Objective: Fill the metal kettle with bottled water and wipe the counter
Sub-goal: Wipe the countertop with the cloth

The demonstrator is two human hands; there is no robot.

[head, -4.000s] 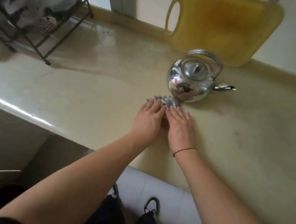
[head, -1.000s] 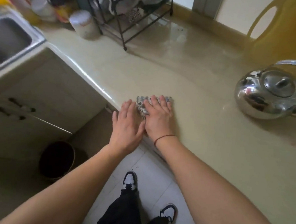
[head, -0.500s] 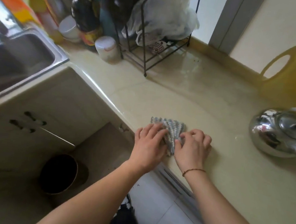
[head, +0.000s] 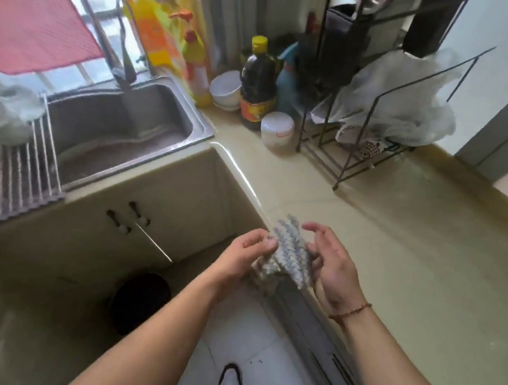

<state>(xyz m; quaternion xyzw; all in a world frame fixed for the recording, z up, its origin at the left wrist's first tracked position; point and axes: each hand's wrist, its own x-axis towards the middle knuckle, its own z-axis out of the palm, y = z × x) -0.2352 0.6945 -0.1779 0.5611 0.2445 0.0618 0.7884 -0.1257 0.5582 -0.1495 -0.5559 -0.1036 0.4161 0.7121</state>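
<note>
The soft, light cloth (head: 290,254) hung limp between both hands just above the table's (head: 413,240) front edge. The left hand's (head: 246,254) grip was pinched on one side and the right hand's (head: 332,266) curled round the other; bunching it would likely handle best. A wire rack (head: 357,140), bottle (head: 257,86) and jar (head: 277,130) crowded the corner beside the sink (head: 121,134).

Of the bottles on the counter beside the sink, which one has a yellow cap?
The dark bottle with the red-orange label; the yellow bottle left of it has a red cap.
</note>
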